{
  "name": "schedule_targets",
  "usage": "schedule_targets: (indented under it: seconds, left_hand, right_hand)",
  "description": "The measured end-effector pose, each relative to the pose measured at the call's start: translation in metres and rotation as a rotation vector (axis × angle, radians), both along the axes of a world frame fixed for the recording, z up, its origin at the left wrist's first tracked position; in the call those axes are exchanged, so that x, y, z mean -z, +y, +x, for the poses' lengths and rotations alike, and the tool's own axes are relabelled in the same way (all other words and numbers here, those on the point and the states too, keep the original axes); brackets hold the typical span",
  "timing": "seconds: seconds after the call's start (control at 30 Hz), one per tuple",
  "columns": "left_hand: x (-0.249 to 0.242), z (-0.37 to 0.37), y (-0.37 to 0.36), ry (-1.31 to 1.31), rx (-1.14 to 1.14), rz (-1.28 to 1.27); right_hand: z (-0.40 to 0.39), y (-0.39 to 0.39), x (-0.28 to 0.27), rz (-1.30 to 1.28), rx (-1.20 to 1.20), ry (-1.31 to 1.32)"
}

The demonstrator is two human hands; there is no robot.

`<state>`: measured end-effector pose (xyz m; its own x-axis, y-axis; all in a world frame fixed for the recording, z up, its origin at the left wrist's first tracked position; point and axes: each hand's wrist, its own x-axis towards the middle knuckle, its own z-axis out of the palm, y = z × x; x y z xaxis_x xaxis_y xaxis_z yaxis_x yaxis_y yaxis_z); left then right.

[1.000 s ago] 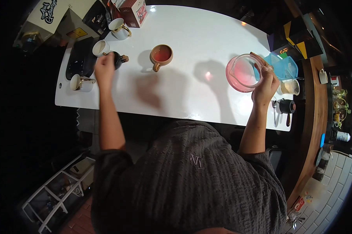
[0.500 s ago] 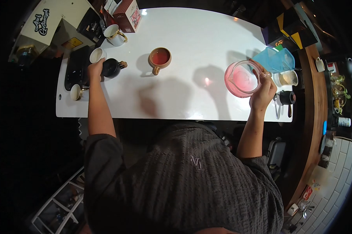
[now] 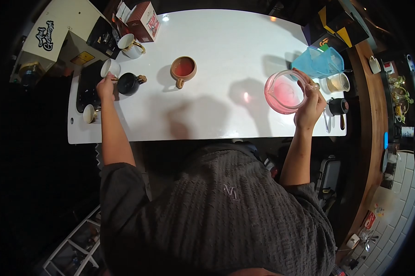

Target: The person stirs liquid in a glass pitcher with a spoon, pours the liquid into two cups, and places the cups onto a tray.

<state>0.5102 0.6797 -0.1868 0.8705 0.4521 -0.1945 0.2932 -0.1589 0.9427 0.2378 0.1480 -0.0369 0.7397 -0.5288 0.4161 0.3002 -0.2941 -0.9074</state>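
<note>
My right hand is wrapped around the handle of a clear glass pitcher with pink liquid in it, held over the right side of the table. At the far left, my left hand has its fingers pinched at the near side of a white cup. That cup appears to rest on a dark flat pad. Just right of this hand stands a black cup with a brown handle. A brown cup of red liquid sits farther in on the table.
Beside the left forearm is a small white cup; a gold-handled white mug and a red box stand behind. Past the pitcher are a blue container, a jar of pale contents, a dark round item and a spoon.
The view has turned slightly. My left hand has shifted a little away from the black cup, its fingers now at the white cup's near side. My right hand still holds the pitcher in almost the same place.
</note>
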Motion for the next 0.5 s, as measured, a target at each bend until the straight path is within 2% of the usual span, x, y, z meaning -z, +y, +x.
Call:
schedule_targets:
  seconds: [0.07, 0.1, 0.2, 0.3, 0.43, 0.5]
  left_hand:
    - [-0.016, -0.014, -0.004, -0.170, 0.069, 0.193]
    - [-0.026, -0.021, -0.006, -0.170, 0.066, 0.196]
    - [-0.060, -0.049, -0.020, -0.143, 0.042, 0.114]
    - [-0.094, -0.083, -0.041, -0.288, 0.183, -0.148]
    - [-0.145, -0.141, -0.088, -0.333, 0.274, -0.220]
    - [-0.159, -0.169, -0.112, -0.245, 0.433, -0.311]
  right_hand:
    - [0.002, -0.002, 0.001, 0.002, -0.009, -0.004]
    - [0.003, -0.003, 0.001, 0.006, -0.023, -0.013]
    - [0.008, -0.011, 0.006, -0.012, -0.059, -0.002]
    - [0.015, -0.015, 0.010, -0.002, -0.109, 0.003]
    - [0.025, -0.017, 0.008, -0.007, -0.141, 0.043]
    - [0.030, -0.020, 0.009, -0.002, -0.185, 0.030]
